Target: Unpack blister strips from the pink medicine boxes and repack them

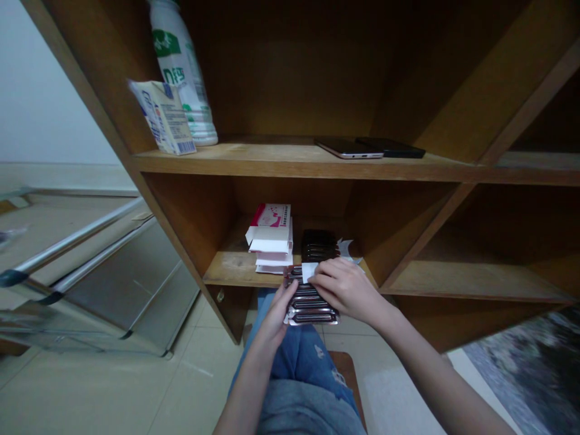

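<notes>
While the left hand grips a stack of dark foil blister packs at the edge of a brown wooden shelf, the right hand closes its fingers over what seems a white paper slip.

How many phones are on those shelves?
2: a slim silver-edged smartphone and a slim black smartphone, lying flat side by side on the upper wooden shelf. Others may be hidden.

Upper shelf: carton before bottle, 2 phones right. Lower shelf: boxes left of blister packs.
</notes>
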The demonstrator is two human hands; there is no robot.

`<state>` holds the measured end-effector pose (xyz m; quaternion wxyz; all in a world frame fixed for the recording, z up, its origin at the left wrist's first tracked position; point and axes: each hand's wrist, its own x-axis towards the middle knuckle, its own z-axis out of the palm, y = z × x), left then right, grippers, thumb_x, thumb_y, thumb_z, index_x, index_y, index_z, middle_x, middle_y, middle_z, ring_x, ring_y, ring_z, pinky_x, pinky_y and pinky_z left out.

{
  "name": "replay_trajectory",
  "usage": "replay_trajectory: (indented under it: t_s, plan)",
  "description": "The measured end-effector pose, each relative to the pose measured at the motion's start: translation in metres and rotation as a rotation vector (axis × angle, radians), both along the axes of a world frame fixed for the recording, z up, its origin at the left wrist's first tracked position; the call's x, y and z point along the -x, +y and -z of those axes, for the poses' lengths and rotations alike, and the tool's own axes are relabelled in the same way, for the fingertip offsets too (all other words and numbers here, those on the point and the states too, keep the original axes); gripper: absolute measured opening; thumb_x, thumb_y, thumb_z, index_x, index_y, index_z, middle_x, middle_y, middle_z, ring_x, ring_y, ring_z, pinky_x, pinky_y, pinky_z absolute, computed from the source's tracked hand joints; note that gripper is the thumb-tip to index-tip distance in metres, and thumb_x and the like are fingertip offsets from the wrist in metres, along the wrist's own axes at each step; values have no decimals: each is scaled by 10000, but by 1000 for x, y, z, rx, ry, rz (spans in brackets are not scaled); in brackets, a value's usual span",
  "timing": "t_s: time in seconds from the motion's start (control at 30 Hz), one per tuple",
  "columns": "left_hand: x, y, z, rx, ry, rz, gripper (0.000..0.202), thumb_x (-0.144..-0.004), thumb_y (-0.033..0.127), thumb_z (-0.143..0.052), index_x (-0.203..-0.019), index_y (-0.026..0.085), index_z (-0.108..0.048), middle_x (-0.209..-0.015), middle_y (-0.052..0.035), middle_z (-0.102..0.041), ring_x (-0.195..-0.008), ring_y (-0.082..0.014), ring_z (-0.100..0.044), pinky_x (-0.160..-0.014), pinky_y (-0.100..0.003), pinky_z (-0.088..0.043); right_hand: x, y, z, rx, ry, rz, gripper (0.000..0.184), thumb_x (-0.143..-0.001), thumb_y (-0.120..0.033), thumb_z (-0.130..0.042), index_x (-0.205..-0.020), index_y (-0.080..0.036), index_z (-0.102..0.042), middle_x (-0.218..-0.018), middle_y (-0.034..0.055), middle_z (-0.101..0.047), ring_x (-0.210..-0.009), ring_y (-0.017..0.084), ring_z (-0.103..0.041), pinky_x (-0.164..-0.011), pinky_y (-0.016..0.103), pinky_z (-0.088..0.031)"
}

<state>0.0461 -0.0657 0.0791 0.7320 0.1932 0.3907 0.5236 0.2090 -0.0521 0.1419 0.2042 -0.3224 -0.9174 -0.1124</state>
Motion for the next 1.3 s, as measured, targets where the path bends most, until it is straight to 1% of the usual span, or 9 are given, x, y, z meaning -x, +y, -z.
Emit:
replay_trajectory:
  t_s: [0.13,0.37,0.5,0.63,0.73,0.87,1.0,1.13,1.3]
  plan:
    - [0,3,9,-23,-25,0,373,-800,341,-624,-1138,183,-629,-1029,-54,-700,-1000,-213,-637,-860,-283,-500,5,-2,8,-84,-12,-22,170,-903,-186,-465,-857,-163,-627,-775,47,-587,-748,170,-500,-688,302,-339]
    - [2,3,19,-86,22,-23,426,-692,263,-721,-1089,141,-626,-995,-69,-704,-925,-197,-653,-807,-262,-494,16,-4,14,-175,2,-83,146,-888,-153,-491,-825,-151,-623,-748,39,-578,-735,170,-491,-695,296,-353]
    - [9,1,18,-75,73,-30,449,-693,254,-713,-1116,158,-594,-951,-49,-713,-868,-179,-665,-762,-248,-499,21,-4,14,-136,1,-107,169,-896,-156,-469,-811,-151,-616,-754,45,-582,-738,169,-502,-704,300,-365]
    - [20,-5,12,-69,101,-42,435,-707,245,-696,-1116,148,-585,-971,-59,-712,-896,-187,-665,-775,-247,-502,24,2,8,18,79,-182,152,-892,-182,-473,-848,-163,-618,-784,43,-611,-769,164,-544,-747,304,-389]
    - [34,-11,1,-59,128,-5,443,-718,250,-689,-1136,153,-582,-1009,-74,-707,-929,-207,-663,-802,-271,-511,26,18,4,126,338,-166,137,-885,-210,-485,-938,-178,-608,-872,48,-648,-831,160,-581,-763,291,-408]
    - [56,-11,-27,-85,205,46,409,-718,245,-697,-1106,159,-603,-1000,-78,-712,-912,-201,-672,-796,-256,-525,35,50,3,213,590,114,190,-859,-327,-543,-974,-188,-603,-851,40,-653,-767,152,-593,-680,248,-419]
    - [77,5,-58,-79,299,97,459,-732,278,-689,-1162,174,-568,-945,-84,-722,-781,-202,-696,-636,-257,-558,51,78,-2,349,492,414,361,-850,-525,-495,-747,-208,-632,-677,4,-653,-641,153,-596,-555,234,-341]
    - [92,26,-82,-136,358,101,459,-733,279,-689,-1164,178,-569,-928,-81,-726,-748,-201,-701,-604,-265,-571,61,96,-6,420,417,517,545,-873,-619,-343,-709,-200,-651,-712,41,-685,-675,171,-627,-537,241,-317]
    - [97,52,-101,-110,353,95,281,-767,269,-633,-1012,132,-646,-865,-88,-732,-710,-190,-699,-620,-272,-581,62,103,1,386,227,618,406,-819,-562,-478,-765,-208,-671,-802,69,-714,-769,221,-658,-564,252,-340]
